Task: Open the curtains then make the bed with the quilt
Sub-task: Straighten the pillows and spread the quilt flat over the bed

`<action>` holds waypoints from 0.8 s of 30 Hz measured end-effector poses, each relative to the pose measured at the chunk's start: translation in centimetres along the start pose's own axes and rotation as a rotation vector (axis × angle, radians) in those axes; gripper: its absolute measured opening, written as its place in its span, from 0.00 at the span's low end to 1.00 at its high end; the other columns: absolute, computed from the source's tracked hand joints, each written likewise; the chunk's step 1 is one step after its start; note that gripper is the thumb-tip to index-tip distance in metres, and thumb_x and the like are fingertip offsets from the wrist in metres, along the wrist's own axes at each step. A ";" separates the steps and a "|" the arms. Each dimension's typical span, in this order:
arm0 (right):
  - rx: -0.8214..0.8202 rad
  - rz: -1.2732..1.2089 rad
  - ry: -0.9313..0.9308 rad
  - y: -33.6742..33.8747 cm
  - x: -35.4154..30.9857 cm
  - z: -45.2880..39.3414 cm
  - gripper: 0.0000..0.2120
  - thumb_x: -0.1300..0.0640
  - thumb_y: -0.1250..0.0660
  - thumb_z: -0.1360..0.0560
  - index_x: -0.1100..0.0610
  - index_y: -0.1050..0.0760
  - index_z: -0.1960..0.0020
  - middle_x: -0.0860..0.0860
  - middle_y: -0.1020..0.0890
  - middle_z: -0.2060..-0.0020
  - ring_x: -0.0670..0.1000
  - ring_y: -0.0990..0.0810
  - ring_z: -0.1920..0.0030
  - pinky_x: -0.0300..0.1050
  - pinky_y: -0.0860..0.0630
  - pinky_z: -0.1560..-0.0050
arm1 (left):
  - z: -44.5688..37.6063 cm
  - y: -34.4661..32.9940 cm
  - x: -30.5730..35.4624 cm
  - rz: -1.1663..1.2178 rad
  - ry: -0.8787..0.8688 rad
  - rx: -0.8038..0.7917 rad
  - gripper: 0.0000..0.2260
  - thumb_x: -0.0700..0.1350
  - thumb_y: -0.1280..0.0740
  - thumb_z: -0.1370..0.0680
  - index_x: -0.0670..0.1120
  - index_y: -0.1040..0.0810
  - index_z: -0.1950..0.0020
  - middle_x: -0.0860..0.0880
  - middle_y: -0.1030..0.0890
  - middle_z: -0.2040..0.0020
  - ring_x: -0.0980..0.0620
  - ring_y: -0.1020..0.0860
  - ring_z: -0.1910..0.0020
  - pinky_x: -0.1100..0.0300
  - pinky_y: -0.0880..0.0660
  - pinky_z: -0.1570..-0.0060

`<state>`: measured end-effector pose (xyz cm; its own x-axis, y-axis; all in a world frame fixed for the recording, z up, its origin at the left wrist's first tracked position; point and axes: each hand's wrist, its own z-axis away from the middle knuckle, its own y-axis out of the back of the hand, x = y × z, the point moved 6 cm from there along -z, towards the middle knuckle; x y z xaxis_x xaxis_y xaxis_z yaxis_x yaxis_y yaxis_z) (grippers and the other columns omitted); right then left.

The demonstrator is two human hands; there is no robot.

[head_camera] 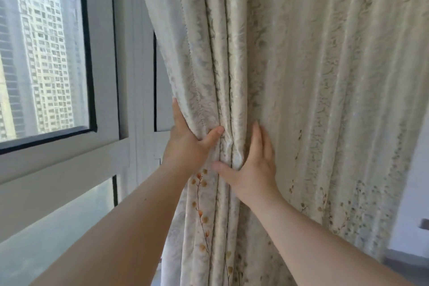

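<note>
Both hands are on the curtain (290, 76), arms reaching up from the bottom of the frame. The curtain is cream fabric with a pale leaf pattern and orange-brown sprigs lower down; it fills the centre and right of the view, hanging in vertical folds, bunched tight where the hands meet it. The left hand (188, 144) grips the curtain's left edge: thumb curled over the front of the folds, fingers wrapped behind the hem and mostly hidden by the cloth, only the top of one finger showing above the edge. The right hand (253, 169) lies flat against the front of the fabric just right of the bunched folds, fingers straight and pointing up, thumb stretched left towards the gather, not clenched on anything. The two hands sit close together, the left slightly higher, with the gathered pleats running between them. The window (46, 53) sits left of the curtain, uncovered, with a white frame (104, 76) and dark seals; tall apartment blocks (46, 42) are visible through the glass. A second pane peeks out just behind the curtain's left edge, above the left hand. A white wall (415, 193) shows at far right past the curtain. No bed or quilt in view.
</note>
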<state>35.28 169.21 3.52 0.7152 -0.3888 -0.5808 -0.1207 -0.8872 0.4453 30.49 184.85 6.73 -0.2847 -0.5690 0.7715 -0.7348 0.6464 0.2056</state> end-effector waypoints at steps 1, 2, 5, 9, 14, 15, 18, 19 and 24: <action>0.039 0.013 -0.003 0.8 1.0 -1.1 0.55 0.34 0.31 0.39 0.46 0.61 0.24 0.49 0.53 0.24 0.50 0.53 0.25 0.58 0.46 0.27 | -1.0 -1.5 -0.4 -0.001 0.002 -0.018 0.49 0.73 0.33 0.40 0.66 0.58 0.28 0.53 0.28 0.33 0.49 0.25 0.38 0.48 0.24 0.44; 0.055 0.027 -0.024 1.3 2.1 -2.0 0.55 0.33 0.32 0.39 0.45 0.61 0.25 0.48 0.54 0.24 0.50 0.54 0.25 0.58 0.46 0.27 | -1.7 -2.8 -0.8 -0.003 0.006 -0.042 0.49 0.73 0.33 0.41 0.66 0.59 0.29 0.51 0.28 0.33 0.47 0.25 0.39 0.45 0.25 0.44; 0.048 0.065 -0.159 2.5 6.9 -4.0 0.56 0.32 0.31 0.40 0.40 0.66 0.26 0.45 0.59 0.24 0.49 0.56 0.24 0.60 0.48 0.26 | -3.0 -8.2 -2.2 0.023 0.004 -0.158 0.49 0.71 0.33 0.39 0.67 0.60 0.29 0.50 0.27 0.34 0.47 0.25 0.39 0.44 0.26 0.42; 0.007 -0.051 -0.275 3.3 12.9 -6.8 0.60 0.35 0.26 0.42 0.38 0.65 0.27 0.46 0.51 0.24 0.49 0.46 0.25 0.56 0.40 0.28 | -4.4 -14.9 -4.1 0.085 0.031 -0.308 0.48 0.69 0.31 0.37 0.66 0.59 0.28 0.52 0.27 0.35 0.50 0.25 0.40 0.53 0.26 0.42; -0.160 -0.188 -0.241 2.4 18.4 -9.6 0.48 0.46 0.22 0.38 0.42 0.47 0.27 0.35 0.29 0.43 0.38 0.29 0.45 0.20 0.33 0.61 | -6.3 -22.4 -5.0 0.149 0.023 -0.410 0.43 0.64 0.29 0.34 0.61 0.51 0.27 0.65 0.26 0.43 0.66 0.26 0.49 0.73 0.32 0.57; -0.156 -0.156 -0.226 3.0 19.7 -10.5 0.43 0.46 0.23 0.37 0.42 0.42 0.29 0.33 0.28 0.48 0.39 0.27 0.45 0.22 0.33 0.60 | -7.0 -24.2 -4.7 0.150 0.021 -0.422 0.43 0.63 0.30 0.33 0.59 0.51 0.26 0.68 0.28 0.45 0.70 0.28 0.51 0.75 0.32 0.60; -0.038 0.131 -0.185 6.1 23.0 -12.9 0.35 0.39 0.27 0.37 0.45 0.34 0.34 0.39 0.24 0.48 0.48 0.25 0.40 0.43 0.27 0.45 | -8.2 -29.0 -4.0 0.133 0.040 -0.432 0.40 0.65 0.32 0.32 0.58 0.48 0.26 0.68 0.29 0.45 0.67 0.27 0.49 0.75 0.33 0.57; 0.046 0.272 -0.141 7.6 24.1 -13.8 0.38 0.36 0.28 0.38 0.48 0.35 0.33 0.44 0.25 0.43 0.51 0.29 0.37 0.49 0.30 0.39 | -8.7 -30.6 -3.5 0.110 0.027 -0.408 0.39 0.67 0.33 0.32 0.57 0.46 0.27 0.65 0.28 0.42 0.61 0.27 0.43 0.69 0.30 0.50; 0.242 0.388 -0.043 14.7 29.8 -18.0 0.56 0.31 0.30 0.41 0.43 0.62 0.26 0.48 0.53 0.25 0.54 0.50 0.25 0.60 0.48 0.28 | -11.5 -38.6 0.1 -0.254 -0.107 -0.237 0.43 0.78 0.46 0.37 0.60 0.42 0.26 0.51 0.43 0.25 0.46 0.45 0.26 0.44 0.43 0.29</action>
<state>67.18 149.07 5.04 0.5564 -0.7093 -0.4328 -0.5351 -0.7043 0.4665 65.86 165.68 5.77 -0.1836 -0.7688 0.6126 -0.6305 0.5702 0.5266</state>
